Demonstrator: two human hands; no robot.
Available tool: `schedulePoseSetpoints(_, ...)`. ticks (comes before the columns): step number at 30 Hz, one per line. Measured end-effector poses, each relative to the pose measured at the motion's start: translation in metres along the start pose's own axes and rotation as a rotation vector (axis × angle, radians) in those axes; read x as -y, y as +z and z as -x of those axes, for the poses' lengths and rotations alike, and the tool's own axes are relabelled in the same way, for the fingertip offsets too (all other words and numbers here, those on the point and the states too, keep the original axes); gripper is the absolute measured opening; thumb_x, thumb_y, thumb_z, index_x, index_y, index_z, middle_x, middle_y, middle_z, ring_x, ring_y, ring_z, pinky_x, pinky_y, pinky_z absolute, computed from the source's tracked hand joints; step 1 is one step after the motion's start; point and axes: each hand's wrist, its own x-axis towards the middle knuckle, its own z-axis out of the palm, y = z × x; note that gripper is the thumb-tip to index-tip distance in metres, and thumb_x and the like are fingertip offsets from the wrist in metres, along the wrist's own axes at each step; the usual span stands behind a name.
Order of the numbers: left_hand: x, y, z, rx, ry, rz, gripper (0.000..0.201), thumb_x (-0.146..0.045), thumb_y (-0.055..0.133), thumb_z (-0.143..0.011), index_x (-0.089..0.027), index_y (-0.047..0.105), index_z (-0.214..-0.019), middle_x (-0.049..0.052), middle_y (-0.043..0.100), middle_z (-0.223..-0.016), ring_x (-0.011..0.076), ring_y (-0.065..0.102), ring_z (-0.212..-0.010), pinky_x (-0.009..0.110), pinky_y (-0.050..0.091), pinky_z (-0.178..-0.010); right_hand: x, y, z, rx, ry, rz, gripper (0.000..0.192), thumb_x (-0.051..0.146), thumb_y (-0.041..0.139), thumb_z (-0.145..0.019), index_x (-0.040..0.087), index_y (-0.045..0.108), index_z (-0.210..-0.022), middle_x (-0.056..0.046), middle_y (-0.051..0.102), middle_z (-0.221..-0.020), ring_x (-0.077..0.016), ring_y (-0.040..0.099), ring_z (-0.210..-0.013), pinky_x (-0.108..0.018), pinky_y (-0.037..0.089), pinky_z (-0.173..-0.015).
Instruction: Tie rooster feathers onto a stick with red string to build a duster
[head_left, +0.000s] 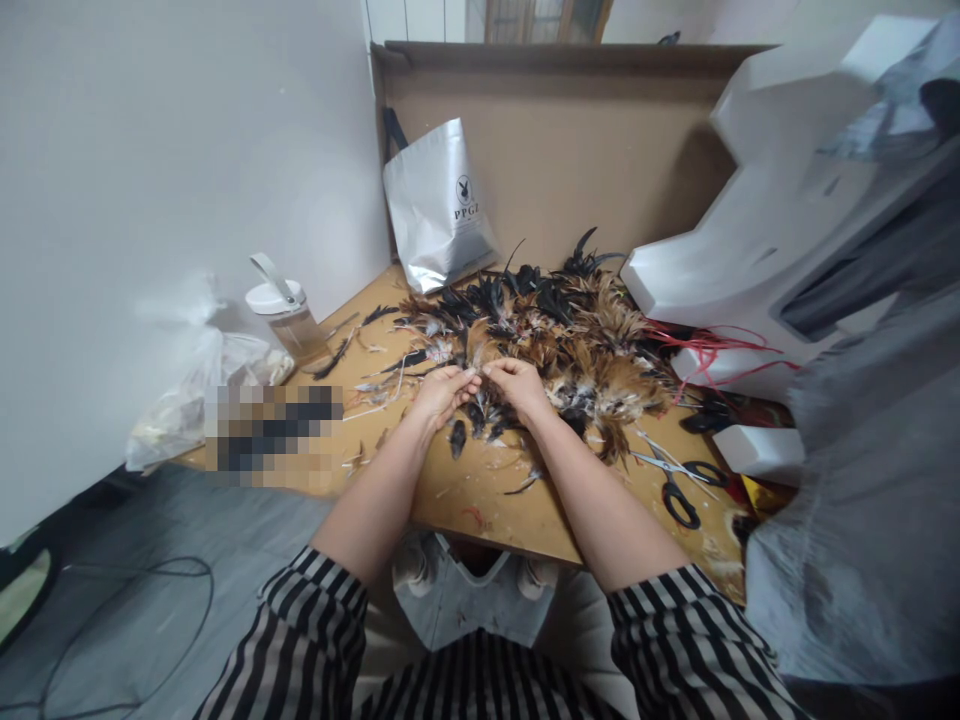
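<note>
My left hand [445, 392] and my right hand [519, 386] meet over the near side of a feather heap, both with fingers pinched. A small brown feather [475, 346] stands up from between their fingertips, and both hands seem to grip its base. Behind and to the right spreads the pile of brown and black feathers [600, 385], touching or close to my right hand. A loose dark feather [457, 440] lies on the wooden table [487, 510] just below my left hand. The exact fingertip contact is too small to make out.
Scissors [679, 475] lie open at the right, near red string [705, 350] and white foam [690, 260]. A silver bag [439, 215] leans at the back by the cardboard wall [577, 150]. To the left stand a lidded bottle [296, 325] and a plastic bag [176, 385].
</note>
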Motion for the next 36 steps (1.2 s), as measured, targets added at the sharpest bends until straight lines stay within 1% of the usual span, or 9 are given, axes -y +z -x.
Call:
schedulePoseSetpoints(3, -0.001, -0.002, -0.003, -0.075, 0.048, 0.005, 0.014, -0.021, 0.068, -0.068, -0.008, 0.062, -0.064, 0.002, 0.06, -0.055, 0.0025, 0.05, -0.044, 0.011, 0.038, -0.042, -0.001, -0.009, 0.0, 0.048, -0.112, 0.357, 0.021, 0.036, 0.06, -0.063, 0.015, 0.064, -0.065, 0.0, 0.06, -0.06, -0.0096, 0.048, -0.054, -0.021, 0.035, -0.054)
schedulePoseSetpoints(7, -0.001, -0.004, -0.005, -0.127, 0.052, -0.018, 0.016, -0.024, 0.067, -0.069, -0.009, 0.063, -0.066, 0.001, 0.057, -0.051, 0.0022, 0.046, -0.04, 0.012, 0.035, -0.04, 0.008, -0.008, 0.01, 0.151, -0.109, 0.805, 0.021, 0.038, 0.059, -0.065, 0.018, 0.064, -0.06, -0.001, 0.061, -0.06, -0.0118, 0.052, -0.057, -0.022, 0.032, -0.053)
schedulePoseSetpoints(10, -0.001, -0.004, -0.004, -0.127, 0.057, -0.028, 0.016, -0.024, 0.067, -0.069, -0.009, 0.063, -0.066, 0.001, 0.058, -0.051, 0.0022, 0.046, -0.04, 0.012, 0.035, -0.039, 0.014, -0.002, 0.017, 0.147, -0.071, 1.0, 0.019, 0.037, 0.06, -0.064, 0.019, 0.065, -0.062, -0.005, 0.064, -0.064, -0.0145, 0.054, -0.059, -0.024, 0.032, -0.052)
schedulePoseSetpoints(12, -0.001, -0.004, -0.004, -0.115, 0.06, -0.023, 0.016, -0.024, 0.067, -0.069, -0.009, 0.063, -0.066, 0.0, 0.057, -0.051, 0.002, 0.046, -0.039, 0.011, 0.034, -0.038, 0.013, -0.001, 0.017, 0.147, -0.053, 1.027, 0.014, 0.031, 0.059, -0.064, 0.018, 0.065, -0.062, -0.006, 0.064, -0.065, -0.0151, 0.055, -0.059, -0.024, 0.032, -0.052)
schedulePoseSetpoints(15, 0.0, -0.004, -0.005, -0.106, 0.067, 0.0, 0.016, -0.023, 0.068, -0.069, -0.008, 0.062, -0.067, 0.001, 0.059, -0.054, 0.002, 0.047, -0.041, 0.011, 0.034, -0.038, 0.006, -0.004, 0.012, 0.187, -0.034, 0.878, 0.01, 0.024, 0.058, -0.061, 0.017, 0.063, -0.057, -0.003, 0.061, -0.059, -0.0129, 0.053, -0.055, -0.022, 0.033, -0.051)
schedulePoseSetpoints(20, 0.001, -0.004, -0.006, -0.101, 0.041, 0.053, 0.011, -0.018, 0.067, -0.069, -0.009, 0.061, -0.068, 0.005, 0.065, -0.066, 0.0028, 0.053, -0.048, 0.01, 0.038, -0.041, -0.006, -0.013, -0.001, 0.133, 0.136, 0.294, 0.013, 0.028, 0.059, -0.061, 0.015, 0.059, -0.058, 0.004, 0.049, -0.042, -0.0062, 0.037, -0.036, -0.019, 0.027, -0.038)
schedulePoseSetpoints(25, 0.003, -0.005, -0.005, -0.054, -0.03, 0.037, 0.009, -0.016, 0.065, -0.071, -0.008, 0.062, -0.072, 0.008, 0.068, -0.073, 0.0052, 0.058, -0.054, 0.01, 0.04, -0.042, -0.003, -0.013, -0.004, 0.101, 0.205, -0.173, 0.023, 0.033, 0.068, -0.055, 0.015, 0.056, -0.061, 0.0, 0.059, -0.056, -0.0041, 0.039, -0.037, -0.016, 0.026, -0.033)
schedulePoseSetpoints(29, 0.004, -0.003, -0.003, -0.011, -0.079, 0.012, 0.011, -0.017, 0.065, -0.072, -0.008, 0.063, -0.076, 0.011, 0.069, -0.079, 0.0065, 0.06, -0.056, 0.011, 0.042, -0.044, 0.004, -0.008, -0.001, 0.058, 0.207, -0.293, 0.026, 0.034, 0.07, -0.054, 0.015, 0.056, -0.063, -0.001, 0.061, -0.06, -0.0039, 0.042, -0.04, -0.016, 0.029, -0.034)
schedulePoseSetpoints(36, 0.006, -0.003, -0.002, 0.059, -0.104, 0.0, 0.013, -0.016, 0.065, -0.071, -0.007, 0.065, -0.08, 0.009, 0.068, -0.072, 0.0059, 0.06, -0.053, 0.011, 0.042, -0.044, 0.007, 0.002, 0.005, 0.011, 0.143, -0.21, 0.023, 0.036, 0.064, -0.061, 0.016, 0.054, -0.061, 0.003, 0.053, -0.045, -0.0048, 0.039, -0.035, -0.017, 0.027, -0.034)
